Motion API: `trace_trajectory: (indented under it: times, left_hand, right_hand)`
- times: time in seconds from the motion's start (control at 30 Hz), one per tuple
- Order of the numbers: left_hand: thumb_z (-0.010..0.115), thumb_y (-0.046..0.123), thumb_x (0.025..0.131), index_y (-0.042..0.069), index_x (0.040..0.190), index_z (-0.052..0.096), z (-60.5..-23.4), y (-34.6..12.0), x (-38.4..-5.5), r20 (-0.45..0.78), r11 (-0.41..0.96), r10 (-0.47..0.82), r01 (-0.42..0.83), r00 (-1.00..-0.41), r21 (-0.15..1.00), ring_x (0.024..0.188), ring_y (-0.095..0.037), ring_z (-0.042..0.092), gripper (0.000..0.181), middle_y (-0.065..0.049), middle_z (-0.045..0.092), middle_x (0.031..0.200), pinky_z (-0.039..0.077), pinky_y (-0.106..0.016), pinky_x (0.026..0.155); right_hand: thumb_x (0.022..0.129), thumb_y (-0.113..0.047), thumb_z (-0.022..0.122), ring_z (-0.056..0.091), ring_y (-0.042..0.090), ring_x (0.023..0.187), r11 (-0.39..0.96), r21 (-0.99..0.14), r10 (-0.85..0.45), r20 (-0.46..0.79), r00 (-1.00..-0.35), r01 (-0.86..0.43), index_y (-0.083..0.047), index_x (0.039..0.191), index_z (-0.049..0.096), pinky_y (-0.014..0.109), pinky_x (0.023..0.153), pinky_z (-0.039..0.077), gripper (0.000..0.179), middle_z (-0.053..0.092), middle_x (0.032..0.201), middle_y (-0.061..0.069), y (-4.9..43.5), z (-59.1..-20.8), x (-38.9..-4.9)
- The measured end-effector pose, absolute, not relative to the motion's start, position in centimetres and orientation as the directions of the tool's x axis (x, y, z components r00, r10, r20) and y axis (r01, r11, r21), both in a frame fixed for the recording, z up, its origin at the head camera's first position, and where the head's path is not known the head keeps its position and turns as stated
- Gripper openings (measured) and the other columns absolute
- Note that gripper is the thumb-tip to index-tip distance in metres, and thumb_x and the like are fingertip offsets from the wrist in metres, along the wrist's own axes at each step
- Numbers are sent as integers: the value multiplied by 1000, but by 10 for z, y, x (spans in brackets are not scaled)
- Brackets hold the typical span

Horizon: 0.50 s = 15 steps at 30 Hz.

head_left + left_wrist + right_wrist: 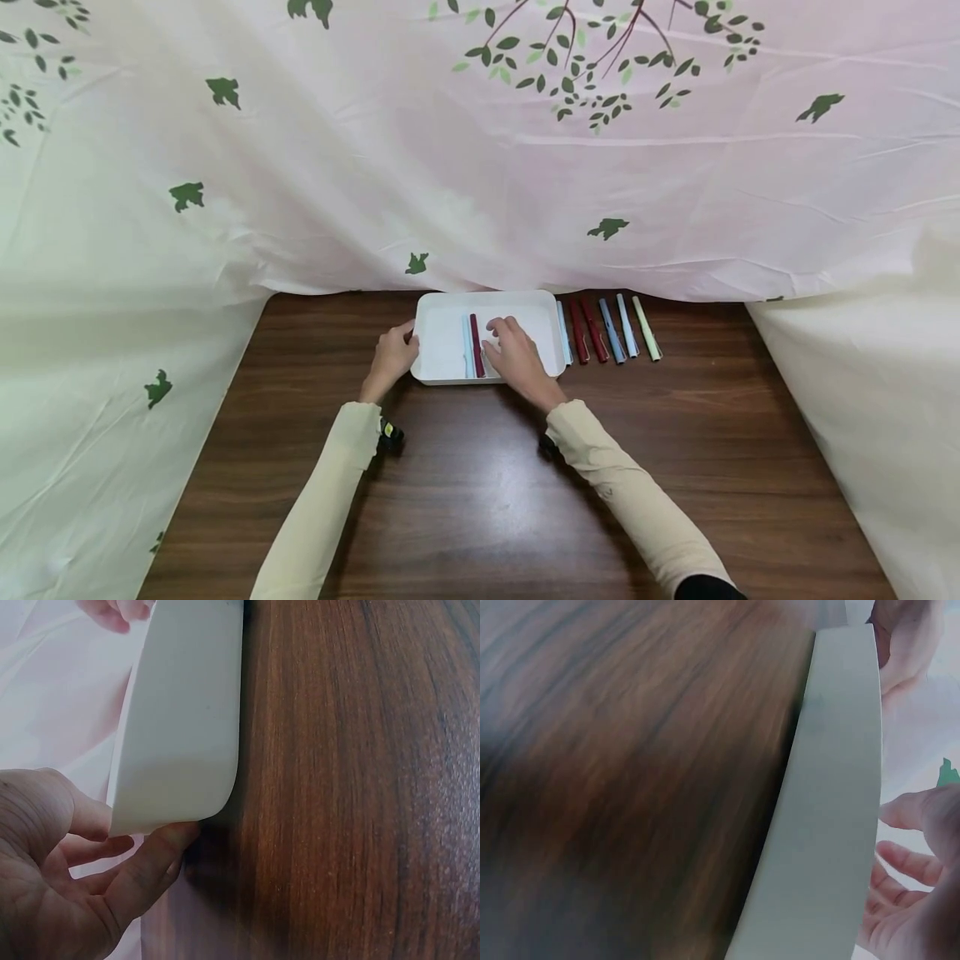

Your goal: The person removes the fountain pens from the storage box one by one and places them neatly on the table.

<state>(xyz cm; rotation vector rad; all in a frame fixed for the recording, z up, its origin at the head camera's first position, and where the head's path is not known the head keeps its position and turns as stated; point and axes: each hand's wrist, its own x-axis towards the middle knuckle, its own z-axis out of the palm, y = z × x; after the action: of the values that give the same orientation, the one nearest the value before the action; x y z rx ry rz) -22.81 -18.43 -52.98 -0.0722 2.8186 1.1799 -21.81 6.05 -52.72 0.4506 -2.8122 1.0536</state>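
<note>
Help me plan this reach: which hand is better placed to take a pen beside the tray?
The right hand, likely: it looks empty and nearer those pens; the left hand is farther, touching the tray.

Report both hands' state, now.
Left hand: holding the white tray at its left edge.
Right hand: open, loosely bent over the tray, no pen visible in its grasp.

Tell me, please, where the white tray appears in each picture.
Head: white tray near the centre, on the table.
Left wrist: its side wall, left of centre, running down from the top edge.
Right wrist: its side wall, right of centre, reaching the bottom edge.
Shared landmark: the left hand, at one tray end.
</note>
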Motion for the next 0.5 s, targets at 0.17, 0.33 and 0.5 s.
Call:
trace_trajectory:
  times: [0.17,0.33,0.5]
  left_hand:
    - [49,13,108,2,153,52,-529,-183,-230,-99,700,-11,-78,-995,710,75,-25,54,47,-24,70,125,43,-31,66]
    - [50,14,108,5,154,52,-532,-182,-231,-104,702,-8,-79,-995,707,77,-24,57,47,-22,68,135,46,-33,69]
    - [49,15,108,4,154,52,-532,-183,-231,-103,694,-14,-84,-995,715,79,-25,58,47,-22,68,133,45,-32,67]
  right_hand:
    - [101,-15,70,65,31,97,743,-616,-238,126,-963,-264,3,125,64,45,84,57,31,63,116,19,50,-530,-217]
    - [99,-11,72,61,28,91,755,-603,-254,90,-963,-256,3,122,66,43,82,55,28,63,112,19,47,-537,-215]
    - [96,-2,68,58,25,83,762,-593,-272,73,-959,-262,3,119,67,41,74,53,24,62,101,17,46,-537,-215]
